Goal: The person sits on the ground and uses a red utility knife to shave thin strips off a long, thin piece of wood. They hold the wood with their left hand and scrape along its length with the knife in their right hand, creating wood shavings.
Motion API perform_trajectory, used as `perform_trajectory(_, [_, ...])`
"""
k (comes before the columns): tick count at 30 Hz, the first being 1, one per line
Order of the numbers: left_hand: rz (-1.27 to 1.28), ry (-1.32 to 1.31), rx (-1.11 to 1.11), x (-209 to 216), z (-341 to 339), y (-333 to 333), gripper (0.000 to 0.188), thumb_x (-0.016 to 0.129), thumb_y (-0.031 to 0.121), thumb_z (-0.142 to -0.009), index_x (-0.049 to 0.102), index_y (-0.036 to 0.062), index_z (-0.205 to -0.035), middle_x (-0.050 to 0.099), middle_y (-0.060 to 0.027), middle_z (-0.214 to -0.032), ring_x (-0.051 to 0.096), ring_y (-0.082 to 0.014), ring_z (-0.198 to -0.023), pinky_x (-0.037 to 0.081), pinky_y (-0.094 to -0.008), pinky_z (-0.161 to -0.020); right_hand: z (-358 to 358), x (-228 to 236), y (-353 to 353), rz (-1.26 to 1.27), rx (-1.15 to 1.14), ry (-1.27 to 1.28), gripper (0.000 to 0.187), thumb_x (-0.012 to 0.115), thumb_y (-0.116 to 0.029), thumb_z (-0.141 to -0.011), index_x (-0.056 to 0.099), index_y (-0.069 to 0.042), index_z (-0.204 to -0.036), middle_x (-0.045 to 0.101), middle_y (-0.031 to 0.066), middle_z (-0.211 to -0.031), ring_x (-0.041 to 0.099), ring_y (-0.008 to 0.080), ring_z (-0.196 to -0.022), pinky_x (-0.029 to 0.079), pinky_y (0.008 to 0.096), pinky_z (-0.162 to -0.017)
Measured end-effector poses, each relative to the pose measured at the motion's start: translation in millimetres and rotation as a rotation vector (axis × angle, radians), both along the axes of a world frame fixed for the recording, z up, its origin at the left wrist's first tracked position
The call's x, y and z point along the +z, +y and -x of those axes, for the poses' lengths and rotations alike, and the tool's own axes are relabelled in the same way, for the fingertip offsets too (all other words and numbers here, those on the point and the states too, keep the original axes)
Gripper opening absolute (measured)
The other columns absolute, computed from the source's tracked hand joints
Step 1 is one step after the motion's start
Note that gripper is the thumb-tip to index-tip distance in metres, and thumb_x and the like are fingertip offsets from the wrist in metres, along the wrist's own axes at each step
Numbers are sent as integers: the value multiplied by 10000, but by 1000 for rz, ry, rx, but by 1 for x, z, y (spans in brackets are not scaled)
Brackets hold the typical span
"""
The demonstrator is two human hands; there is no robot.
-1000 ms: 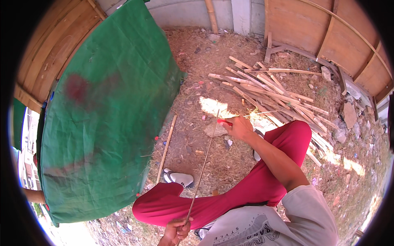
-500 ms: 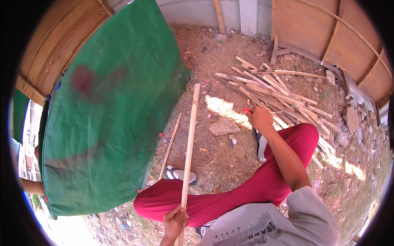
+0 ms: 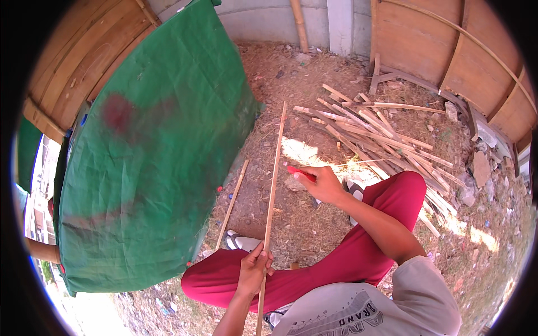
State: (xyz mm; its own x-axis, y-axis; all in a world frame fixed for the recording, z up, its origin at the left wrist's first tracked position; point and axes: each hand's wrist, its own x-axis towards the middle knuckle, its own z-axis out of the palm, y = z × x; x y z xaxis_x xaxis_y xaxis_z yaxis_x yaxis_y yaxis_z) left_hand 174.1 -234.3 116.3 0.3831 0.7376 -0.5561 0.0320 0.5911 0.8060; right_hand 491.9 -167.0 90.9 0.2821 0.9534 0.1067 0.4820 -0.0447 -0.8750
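My left hand (image 3: 256, 270) grips a long, pale bamboo strip (image 3: 273, 182) near its lower end, above my left thigh. The strip stands up and away from me, leaning slightly right. In my right hand (image 3: 327, 185) is a small red-handled tool (image 3: 303, 173), its tip pointing left toward the strip. A gap shows between tool and strip; whether the tool has a blade is too small to make out. Another shorter strip (image 3: 233, 203) lies to the left by my sandalled foot (image 3: 245, 241).
A pile of strips (image 3: 386, 131) lies on the ground at right. A large green sheet (image 3: 157, 157) covers the left side. Wooden panels (image 3: 417, 42) and a pale wall (image 3: 263, 22) close off the back. Rubble (image 3: 481, 168) lies along the right edge.
My right hand has come left with the red-handled tool, from beside the pile to close by the held strip. My left hand has risen slightly and the strip leans more to the right.
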Motion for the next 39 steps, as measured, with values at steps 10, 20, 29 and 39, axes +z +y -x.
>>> perform_trajectory(10, [-154, 237, -102, -12, -47, 39, 477, 558, 131, -1057, 444, -53, -1481, 571, -20, -742, 510, -79, -565, 402, -229, -464, 23, 1, -15, -1, 207, -26, 368, 680, -404, -961, 772, -74, -1094, 657, 158, -656, 579, 238, -514, 479, 373, -546])
perform_trajectory(20, [-133, 130, 37, -30, -65, 49, 507, 609, 169, -1040, 464, -54, -1473, 519, 16, -670, 462, -53, -532, 362, -216, -449, 20, -9, -20, -109, 221, -87, 344, 715, -367, -932, 775, -66, -1086, 707, 166, -728, 649, 278, -560, 510, 382, -555])
perform_trajectory(29, [-73, 73, 85, -6, -74, 54, 430, 577, 91, -1040, 515, -11, -1453, 504, 23, -731, 406, -55, -542, 334, -213, -448, 19, -19, -18, -268, 198, -248, 337, 718, -397, -922, 788, -90, -1041, 737, 122, -788, 681, 280, -594, 528, 391, -540])
perform_trajectory(39, [43, 43, 82, -12, -58, 48, 409, 610, 108, -1031, 552, 2, -1422, 464, 33, -707, 379, -57, -528, 330, -224, -451, 22, -19, -21, -191, 153, -369, 340, 722, -410, -912, 790, -94, -1021, 722, 102, -750, 674, 285, -574, 517, 387, -503])
